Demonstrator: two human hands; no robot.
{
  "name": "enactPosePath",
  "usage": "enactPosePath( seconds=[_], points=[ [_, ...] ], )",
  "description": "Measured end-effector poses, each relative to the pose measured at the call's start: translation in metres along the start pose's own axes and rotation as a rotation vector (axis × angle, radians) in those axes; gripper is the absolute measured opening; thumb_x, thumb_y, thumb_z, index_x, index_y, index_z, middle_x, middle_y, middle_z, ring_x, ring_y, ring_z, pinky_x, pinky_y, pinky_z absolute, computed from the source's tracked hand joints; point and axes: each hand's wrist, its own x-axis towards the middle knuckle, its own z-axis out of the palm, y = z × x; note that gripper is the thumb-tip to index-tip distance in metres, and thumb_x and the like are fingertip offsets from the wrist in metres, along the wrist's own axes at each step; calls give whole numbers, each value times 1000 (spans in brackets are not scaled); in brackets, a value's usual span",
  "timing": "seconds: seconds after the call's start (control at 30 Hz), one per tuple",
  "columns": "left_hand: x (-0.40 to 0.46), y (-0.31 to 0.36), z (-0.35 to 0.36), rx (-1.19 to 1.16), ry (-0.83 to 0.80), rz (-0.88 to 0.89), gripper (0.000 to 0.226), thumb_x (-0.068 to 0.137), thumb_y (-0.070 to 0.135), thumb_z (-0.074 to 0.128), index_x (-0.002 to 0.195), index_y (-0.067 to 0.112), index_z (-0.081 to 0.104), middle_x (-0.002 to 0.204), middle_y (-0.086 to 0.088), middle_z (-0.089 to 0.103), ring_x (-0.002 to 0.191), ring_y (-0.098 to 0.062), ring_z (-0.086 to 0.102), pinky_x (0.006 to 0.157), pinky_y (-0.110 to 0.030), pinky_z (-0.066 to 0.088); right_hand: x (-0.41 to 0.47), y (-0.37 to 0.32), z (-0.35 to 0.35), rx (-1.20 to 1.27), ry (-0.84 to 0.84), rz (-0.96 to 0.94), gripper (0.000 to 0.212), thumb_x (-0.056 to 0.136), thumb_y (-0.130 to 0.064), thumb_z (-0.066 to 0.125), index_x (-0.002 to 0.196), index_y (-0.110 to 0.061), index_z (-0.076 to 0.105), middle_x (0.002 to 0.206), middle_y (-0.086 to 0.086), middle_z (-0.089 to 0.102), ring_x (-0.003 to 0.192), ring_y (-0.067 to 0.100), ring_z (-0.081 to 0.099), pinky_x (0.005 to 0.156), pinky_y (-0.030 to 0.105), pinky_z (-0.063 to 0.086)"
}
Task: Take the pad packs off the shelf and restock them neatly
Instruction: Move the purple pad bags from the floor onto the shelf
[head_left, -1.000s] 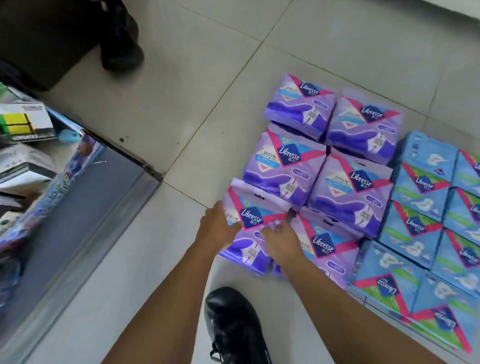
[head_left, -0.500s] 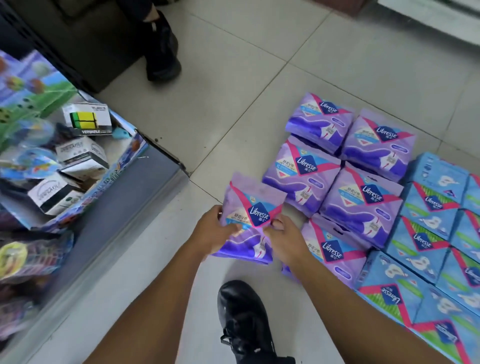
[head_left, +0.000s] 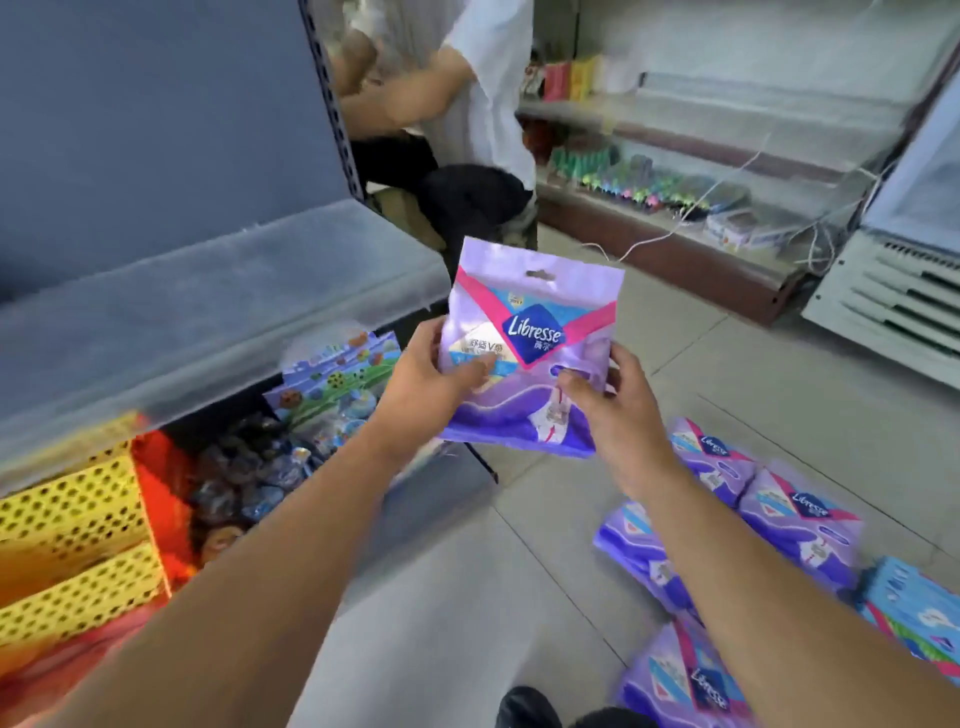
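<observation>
I hold one purple Libresse pad pack (head_left: 532, 332) upright in front of me, above the floor. My left hand (head_left: 428, 376) grips its left edge, thumb on the front. My right hand (head_left: 615, 397) pinches its lower right side. Several more purple pad packs (head_left: 789, 512) lie on the tiled floor at the right, with blue pad packs (head_left: 914, 616) beyond them at the far right edge. A grey shelf board (head_left: 208, 306) stands bare at the left, just left of the held pack.
Below the grey shelf sit colourful toy packages (head_left: 337, 379) and yellow dotted boxes (head_left: 72, 514). A person in a white shirt (head_left: 493, 83) crouches behind the shelf. A low goods rack (head_left: 675, 208) and a white cooler (head_left: 893, 291) line the far right. My black shoe (head_left: 527, 709) is at the bottom.
Both hands have lifted the purple pack off the floor stack and raised it upright toward the shelf. The view swung up from the floor to the shelves.
</observation>
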Motion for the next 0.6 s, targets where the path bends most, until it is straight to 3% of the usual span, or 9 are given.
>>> enactPosePath(
  seconds=[0.07,0.23,0.37,0.47,0.6],
  points=[
    [-14,39,-29,-33,101,65,23,91,11,64,110,21,55,102,2,70,85,-11,69,77,-28,56,-7,-47,22,-1,-69,-94,42,85,-32,71,123,-30,56,112,-9,70,97,11,70,85,39,57],
    [-61,108,-128,95,240,188,33,90,1,56,120,13,51,100,6,67,76,7,63,69,-10,48,-38,-138,104,23,-253,-241,46,84,-35,68,128,-29,55,116,-8,70,99,14,70,88,45,57],
    [-100,117,-221,102,356,219,41,95,6,58,131,13,40,110,3,66,94,-6,66,85,-25,55,-68,-177,194,-28,-371,-321,36,89,-31,67,122,-31,55,113,-11,69,94,7,70,85,40,59],
    [-130,110,-288,161,478,204,43,96,13,58,134,16,38,106,5,65,86,-4,65,71,-23,55,-93,-190,266,-71,-453,-353,31,89,-31,66,117,-34,53,115,-13,66,98,8,68,87,41,58],
    [-161,92,-371,232,640,141,37,94,24,63,123,23,40,114,-1,63,95,-17,65,65,-30,52,-124,-196,350,-151,-536,-377,38,87,-39,67,121,-34,50,116,-13,65,99,12,69,81,40,59]
  ],
)
